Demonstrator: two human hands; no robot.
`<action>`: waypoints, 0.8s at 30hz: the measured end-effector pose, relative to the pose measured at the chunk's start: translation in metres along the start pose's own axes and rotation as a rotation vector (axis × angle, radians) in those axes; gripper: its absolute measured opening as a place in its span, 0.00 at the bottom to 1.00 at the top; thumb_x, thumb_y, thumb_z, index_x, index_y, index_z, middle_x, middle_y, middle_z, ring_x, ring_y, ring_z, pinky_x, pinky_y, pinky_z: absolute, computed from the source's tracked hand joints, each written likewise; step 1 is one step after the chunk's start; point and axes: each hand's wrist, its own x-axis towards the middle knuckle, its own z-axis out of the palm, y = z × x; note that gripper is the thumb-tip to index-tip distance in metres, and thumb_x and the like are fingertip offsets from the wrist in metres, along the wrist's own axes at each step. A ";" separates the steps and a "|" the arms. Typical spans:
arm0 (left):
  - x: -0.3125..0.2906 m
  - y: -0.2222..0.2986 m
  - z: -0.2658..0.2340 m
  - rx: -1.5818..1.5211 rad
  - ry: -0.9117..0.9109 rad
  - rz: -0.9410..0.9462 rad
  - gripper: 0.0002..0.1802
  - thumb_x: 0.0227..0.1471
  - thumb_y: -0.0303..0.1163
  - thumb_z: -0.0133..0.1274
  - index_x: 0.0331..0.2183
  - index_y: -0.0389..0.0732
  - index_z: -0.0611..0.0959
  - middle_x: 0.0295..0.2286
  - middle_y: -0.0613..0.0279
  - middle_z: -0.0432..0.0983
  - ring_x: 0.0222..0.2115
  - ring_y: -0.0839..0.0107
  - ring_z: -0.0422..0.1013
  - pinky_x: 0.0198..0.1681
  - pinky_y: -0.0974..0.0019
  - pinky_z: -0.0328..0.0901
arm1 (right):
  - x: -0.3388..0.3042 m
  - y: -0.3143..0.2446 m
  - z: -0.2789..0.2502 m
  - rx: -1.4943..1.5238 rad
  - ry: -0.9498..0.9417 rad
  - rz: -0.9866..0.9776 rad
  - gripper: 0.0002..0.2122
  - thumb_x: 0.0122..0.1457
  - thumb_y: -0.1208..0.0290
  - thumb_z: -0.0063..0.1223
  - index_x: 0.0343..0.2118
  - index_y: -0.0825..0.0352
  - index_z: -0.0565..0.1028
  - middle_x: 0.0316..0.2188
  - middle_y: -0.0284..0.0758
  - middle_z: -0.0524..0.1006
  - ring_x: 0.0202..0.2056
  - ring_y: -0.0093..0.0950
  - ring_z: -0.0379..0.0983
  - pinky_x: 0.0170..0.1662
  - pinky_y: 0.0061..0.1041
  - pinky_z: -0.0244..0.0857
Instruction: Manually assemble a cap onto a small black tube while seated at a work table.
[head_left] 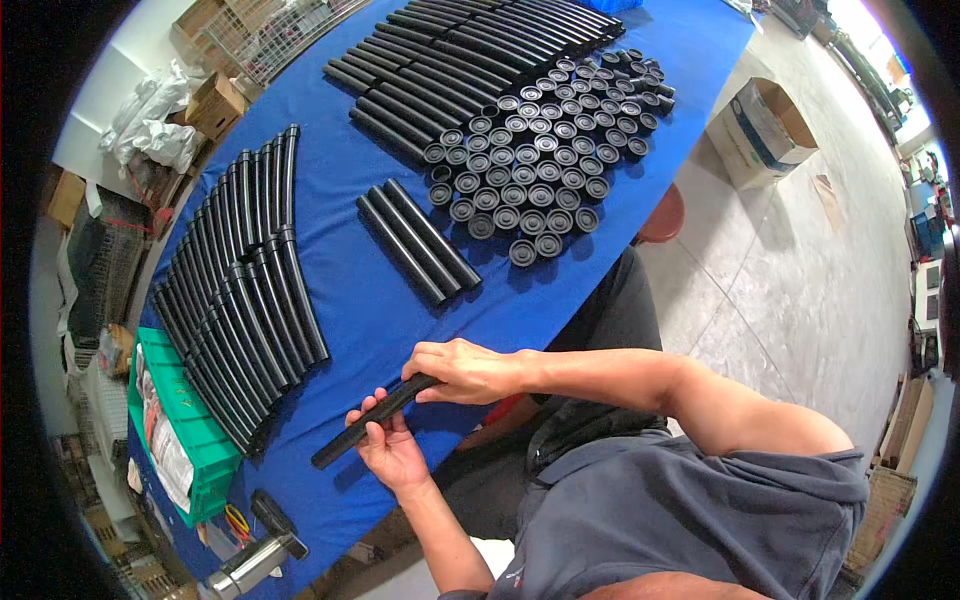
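A short black tube (357, 436) slants across both my hands above the near edge of a blue-covered table (350, 330). My left hand (398, 452) cradles its middle, palm up, thumb and fingers curled about it. My right hand (462, 371) is closed over the upper right end, so that end is hidden. Beyond them lie a few loose black tubes (420, 243) side by side. Past these, many black round caps (535, 165) with ringed tops stand packed together. Whether the held tube has a cap on its covered end, I cannot tell.
Rows of black tubes (430, 75) fill the far end; more tubes with collars (240, 290) lie at left. A green crate (212, 468), yellow-handled scissors (237, 520) and a silver cylinder with black crosspiece (250, 565) sit nearer. A carton (765, 135) stands on the floor.
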 end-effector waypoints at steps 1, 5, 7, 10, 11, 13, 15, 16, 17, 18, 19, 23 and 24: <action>0.000 -0.001 0.003 -0.001 0.004 -0.007 0.14 0.58 0.22 0.48 0.47 0.37 0.75 0.49 0.46 0.72 0.55 0.50 0.65 0.59 0.48 0.64 | -0.001 0.001 0.000 0.011 0.001 0.000 0.15 0.56 0.70 0.57 0.43 0.68 0.68 0.35 0.43 0.70 0.35 0.46 0.72 0.36 0.41 0.66; 0.000 -0.004 0.013 0.034 0.118 -0.007 0.14 0.57 0.22 0.50 0.46 0.38 0.75 0.47 0.49 0.74 0.52 0.53 0.68 0.55 0.51 0.68 | -0.001 0.006 0.007 -0.033 0.083 -0.125 0.15 0.55 0.72 0.58 0.43 0.68 0.68 0.36 0.43 0.70 0.36 0.46 0.72 0.36 0.40 0.68; 0.001 -0.002 0.007 0.022 0.076 -0.042 0.14 0.57 0.23 0.50 0.46 0.38 0.75 0.46 0.48 0.74 0.52 0.52 0.68 0.55 0.49 0.67 | -0.003 0.005 0.007 -0.030 0.080 -0.138 0.15 0.54 0.71 0.58 0.43 0.68 0.69 0.35 0.43 0.71 0.36 0.46 0.72 0.37 0.39 0.68; -0.001 0.000 0.004 0.002 0.054 -0.039 0.14 0.57 0.22 0.50 0.46 0.38 0.75 0.46 0.48 0.75 0.52 0.52 0.68 0.55 0.48 0.67 | 0.000 0.001 -0.001 0.024 0.041 -0.069 0.16 0.54 0.68 0.59 0.42 0.69 0.70 0.34 0.43 0.73 0.36 0.44 0.73 0.37 0.39 0.67; 0.000 -0.001 0.003 0.002 0.055 -0.040 0.14 0.57 0.22 0.50 0.46 0.38 0.75 0.46 0.48 0.75 0.52 0.52 0.68 0.55 0.48 0.67 | 0.001 -0.001 -0.003 0.074 0.008 0.010 0.16 0.54 0.67 0.59 0.42 0.70 0.71 0.33 0.43 0.73 0.36 0.44 0.73 0.37 0.38 0.67; 0.001 -0.002 0.002 -0.017 0.027 -0.015 0.14 0.57 0.22 0.50 0.46 0.37 0.75 0.48 0.46 0.73 0.53 0.50 0.67 0.57 0.45 0.65 | 0.001 0.004 0.000 0.092 0.045 -0.016 0.17 0.53 0.64 0.60 0.42 0.70 0.72 0.31 0.43 0.74 0.34 0.42 0.74 0.36 0.38 0.67; 0.001 -0.003 0.002 -0.001 0.034 -0.013 0.14 0.57 0.22 0.50 0.47 0.38 0.75 0.47 0.46 0.73 0.53 0.49 0.67 0.57 0.46 0.65 | 0.000 0.001 -0.003 0.105 0.008 0.050 0.16 0.54 0.65 0.60 0.41 0.70 0.73 0.30 0.43 0.74 0.32 0.42 0.74 0.36 0.38 0.66; 0.000 -0.003 0.003 0.012 0.039 -0.008 0.14 0.57 0.22 0.50 0.47 0.38 0.75 0.47 0.46 0.73 0.53 0.49 0.67 0.57 0.46 0.66 | 0.000 0.000 -0.002 0.108 0.006 0.049 0.16 0.54 0.65 0.60 0.41 0.70 0.73 0.30 0.43 0.74 0.32 0.42 0.74 0.36 0.38 0.66; 0.000 -0.003 0.003 0.015 0.041 -0.005 0.14 0.57 0.22 0.50 0.47 0.38 0.75 0.47 0.46 0.73 0.53 0.49 0.67 0.57 0.46 0.66 | 0.001 0.000 -0.001 0.108 0.016 0.059 0.16 0.54 0.65 0.60 0.40 0.70 0.73 0.30 0.43 0.74 0.32 0.42 0.73 0.35 0.38 0.66; -0.001 -0.003 0.003 0.021 0.041 -0.004 0.14 0.57 0.22 0.50 0.47 0.38 0.75 0.47 0.47 0.74 0.53 0.50 0.67 0.56 0.47 0.66 | 0.001 0.000 0.000 0.109 0.024 0.069 0.16 0.54 0.65 0.59 0.40 0.70 0.73 0.30 0.43 0.74 0.31 0.42 0.73 0.35 0.38 0.66; -0.001 -0.003 0.004 0.027 0.041 -0.003 0.14 0.57 0.22 0.50 0.47 0.38 0.75 0.47 0.47 0.74 0.53 0.50 0.67 0.56 0.47 0.67 | 0.001 0.000 0.000 0.111 0.023 0.067 0.16 0.54 0.65 0.59 0.40 0.70 0.73 0.30 0.43 0.74 0.31 0.42 0.73 0.35 0.38 0.66; 0.002 -0.005 0.007 0.030 0.066 -0.008 0.14 0.56 0.22 0.52 0.45 0.41 0.75 0.46 0.49 0.75 0.51 0.52 0.69 0.55 0.48 0.68 | 0.000 0.003 0.000 0.090 0.052 0.028 0.15 0.55 0.65 0.59 0.40 0.70 0.72 0.29 0.43 0.74 0.31 0.42 0.73 0.34 0.38 0.66; 0.002 -0.004 0.005 0.024 0.054 -0.008 0.14 0.56 0.22 0.51 0.46 0.41 0.75 0.46 0.49 0.74 0.52 0.53 0.69 0.55 0.48 0.68 | 0.001 0.004 0.000 0.070 0.067 0.001 0.15 0.55 0.65 0.59 0.40 0.70 0.72 0.29 0.43 0.74 0.31 0.42 0.73 0.34 0.38 0.66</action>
